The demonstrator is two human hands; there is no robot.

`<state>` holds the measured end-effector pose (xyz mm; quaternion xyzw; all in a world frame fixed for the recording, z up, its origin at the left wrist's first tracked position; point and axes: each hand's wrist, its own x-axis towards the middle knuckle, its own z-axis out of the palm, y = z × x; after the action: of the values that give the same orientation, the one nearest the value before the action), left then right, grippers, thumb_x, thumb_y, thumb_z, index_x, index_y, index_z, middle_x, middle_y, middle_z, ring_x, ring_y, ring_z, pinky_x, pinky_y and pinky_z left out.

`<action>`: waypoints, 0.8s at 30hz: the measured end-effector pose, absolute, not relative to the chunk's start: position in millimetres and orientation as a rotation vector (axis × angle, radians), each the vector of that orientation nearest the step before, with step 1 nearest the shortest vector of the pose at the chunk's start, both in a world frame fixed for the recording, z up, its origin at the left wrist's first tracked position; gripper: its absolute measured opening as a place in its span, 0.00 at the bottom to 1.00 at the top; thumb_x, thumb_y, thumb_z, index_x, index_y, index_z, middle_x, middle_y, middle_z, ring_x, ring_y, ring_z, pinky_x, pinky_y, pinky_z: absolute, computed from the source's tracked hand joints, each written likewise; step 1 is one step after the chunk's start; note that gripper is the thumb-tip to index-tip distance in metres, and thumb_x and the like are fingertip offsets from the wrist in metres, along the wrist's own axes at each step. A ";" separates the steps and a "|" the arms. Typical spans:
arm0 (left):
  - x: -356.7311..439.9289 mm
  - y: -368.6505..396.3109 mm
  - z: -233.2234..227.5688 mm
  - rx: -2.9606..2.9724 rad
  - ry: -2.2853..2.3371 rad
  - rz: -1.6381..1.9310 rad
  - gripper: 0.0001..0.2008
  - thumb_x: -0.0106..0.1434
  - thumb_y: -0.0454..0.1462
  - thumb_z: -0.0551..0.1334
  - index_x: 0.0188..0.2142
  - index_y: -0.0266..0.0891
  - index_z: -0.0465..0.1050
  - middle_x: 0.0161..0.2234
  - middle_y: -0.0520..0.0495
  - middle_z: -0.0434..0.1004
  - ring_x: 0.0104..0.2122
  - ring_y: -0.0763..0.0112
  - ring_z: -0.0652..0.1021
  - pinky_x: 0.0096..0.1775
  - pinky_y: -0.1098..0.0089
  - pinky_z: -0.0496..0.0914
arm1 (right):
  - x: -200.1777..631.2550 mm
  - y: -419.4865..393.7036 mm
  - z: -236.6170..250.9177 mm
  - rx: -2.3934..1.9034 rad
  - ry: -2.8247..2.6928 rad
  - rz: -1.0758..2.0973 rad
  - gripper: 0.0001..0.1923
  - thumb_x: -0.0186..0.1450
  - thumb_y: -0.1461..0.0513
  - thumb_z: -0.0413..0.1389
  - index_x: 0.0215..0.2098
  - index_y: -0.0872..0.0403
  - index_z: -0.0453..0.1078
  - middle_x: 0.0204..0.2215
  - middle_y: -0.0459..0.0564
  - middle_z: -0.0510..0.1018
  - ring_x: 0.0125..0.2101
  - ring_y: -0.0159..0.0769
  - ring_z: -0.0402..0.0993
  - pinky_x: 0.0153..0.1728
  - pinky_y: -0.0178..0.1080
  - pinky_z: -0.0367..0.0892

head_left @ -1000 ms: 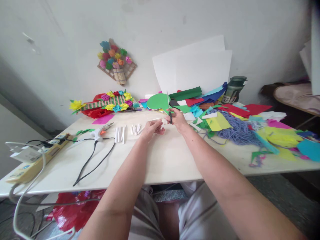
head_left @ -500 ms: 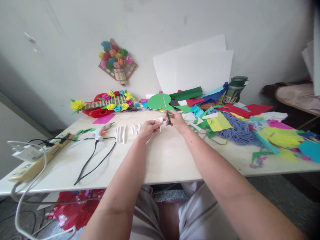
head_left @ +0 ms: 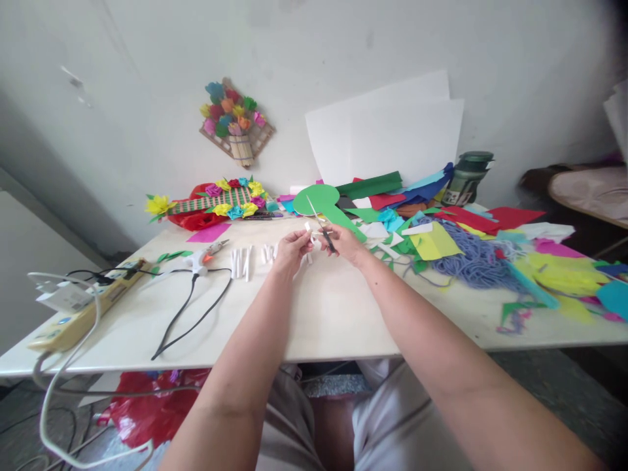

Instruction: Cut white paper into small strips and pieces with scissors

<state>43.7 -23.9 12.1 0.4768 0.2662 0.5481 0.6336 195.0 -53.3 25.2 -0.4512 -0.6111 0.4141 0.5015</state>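
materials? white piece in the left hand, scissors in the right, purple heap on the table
White piece in the left hand: looks like matte paper or thin card, flat and opaque.
Scissors in the right hand: pale blades look like bare metal; dark handles, probably plastic, mostly hidden by fingers.
Purple heap: looks like yarn or cord, soft looping strands, no sheen.

The table (head_left: pixel 314 314) has a smooth, pale, matt top. On it near the right hand (head_left: pixel 346 243), the scissors (head_left: pixel 321 234) show thin bright metal blades with dark plastic handles, and the left hand (head_left: pixel 289 252) pinches a small white paper piece (head_left: pixel 310 239). Left of the hands lie matt white paper rolls (head_left: pixel 243 260) and a white plastic glue gun (head_left: pixel 201 258) with a rubbery black cord (head_left: pixel 189 314). To the right sit matt coloured paper scraps (head_left: pixel 432 239) and fuzzy blue yarn (head_left: pixel 471 261).
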 end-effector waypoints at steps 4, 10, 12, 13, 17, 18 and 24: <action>42.9 -22.1 9.6 1.033 0.573 1.273 0.12 0.45 0.37 0.70 0.27 0.31 0.72 0.18 0.53 0.71 0.17 0.82 0.71 0.24 0.79 0.66 | 190.9 -58.9 30.0 -1.120 -1.538 1.009 0.14 0.53 0.55 0.59 0.33 0.56 0.68 0.16 0.41 0.70 0.14 0.24 0.63 0.13 0.27 0.54; 43.5 -20.6 9.1 0.975 0.557 1.309 0.11 0.45 0.34 0.70 0.27 0.31 0.72 0.19 0.52 0.71 0.17 0.82 0.71 0.23 0.80 0.66 | 188.9 -60.2 30.0 -1.121 -1.596 1.035 0.15 0.53 0.54 0.58 0.33 0.57 0.68 0.17 0.41 0.70 0.13 0.24 0.63 0.13 0.28 0.54; 43.6 -20.5 9.9 0.956 0.570 1.327 0.10 0.46 0.34 0.69 0.28 0.31 0.72 0.20 0.52 0.71 0.18 0.82 0.71 0.23 0.80 0.67 | 189.0 -60.1 29.3 -1.121 -1.600 1.050 0.15 0.53 0.54 0.58 0.33 0.57 0.68 0.17 0.42 0.70 0.13 0.24 0.63 0.13 0.27 0.54; 43.6 -20.5 10.3 0.951 0.575 1.332 0.10 0.46 0.33 0.69 0.28 0.32 0.72 0.20 0.52 0.71 0.18 0.82 0.71 0.23 0.80 0.67 | 189.0 -60.2 29.1 -1.121 -1.600 1.058 0.15 0.53 0.54 0.58 0.34 0.57 0.68 0.17 0.41 0.70 0.13 0.24 0.63 0.13 0.27 0.54; 43.9 -20.9 11.0 0.947 0.560 1.354 0.09 0.46 0.33 0.69 0.28 0.32 0.73 0.20 0.52 0.72 0.18 0.83 0.71 0.25 0.80 0.67 | 187.9 -61.8 30.2 -1.121 -1.608 1.071 0.15 0.53 0.54 0.58 0.34 0.57 0.68 0.17 0.41 0.69 0.13 0.23 0.62 0.14 0.28 0.55; 44.1 -21.0 10.9 0.947 0.551 1.362 0.09 0.46 0.33 0.69 0.29 0.31 0.73 0.20 0.52 0.72 0.18 0.83 0.71 0.25 0.80 0.67 | 187.4 -62.3 30.8 -1.121 -1.608 1.073 0.16 0.53 0.54 0.58 0.34 0.57 0.68 0.16 0.41 0.69 0.13 0.23 0.62 0.14 0.28 0.56; 45.1 -20.4 8.2 0.963 0.549 1.372 0.10 0.46 0.33 0.68 0.30 0.32 0.73 0.22 0.51 0.73 0.19 0.82 0.71 0.25 0.78 0.67 | 185.2 -64.0 31.7 -1.122 -1.599 1.079 0.16 0.52 0.54 0.59 0.33 0.57 0.68 0.16 0.41 0.70 0.13 0.24 0.62 0.14 0.28 0.57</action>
<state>45.1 -20.4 8.2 0.4214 0.2403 0.6005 0.6357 185.2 -64.0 31.7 -0.4516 -0.6435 0.4345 0.4396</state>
